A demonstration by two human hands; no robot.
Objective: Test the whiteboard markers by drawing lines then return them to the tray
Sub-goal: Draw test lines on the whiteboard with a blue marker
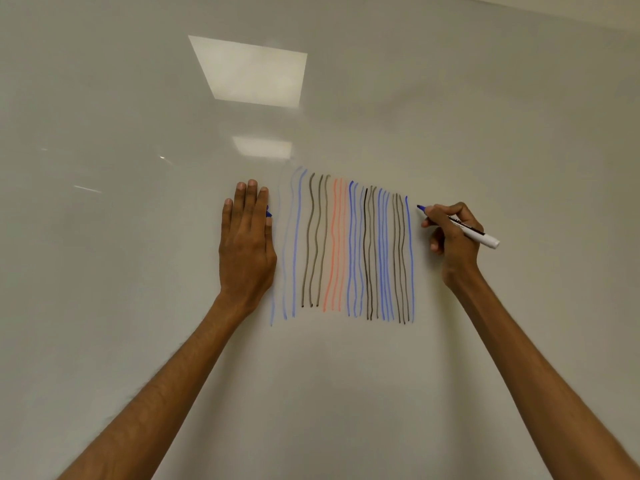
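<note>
Glossy white whiteboard point(138, 98) striped with wavy blue, black and red lines point(341, 247), one hand on either side.
Left hand point(246, 244) lies flat on the board just left of the lines, fingers straight; a small blue piece point(268, 213), mostly hidden under the index finger, cannot be identified. Right hand point(453, 237) curls round a white-barrelled blue marker point(479, 235), its tip just right of the last blue line, near its top; whether the tip touches the board is unclear.
</note>
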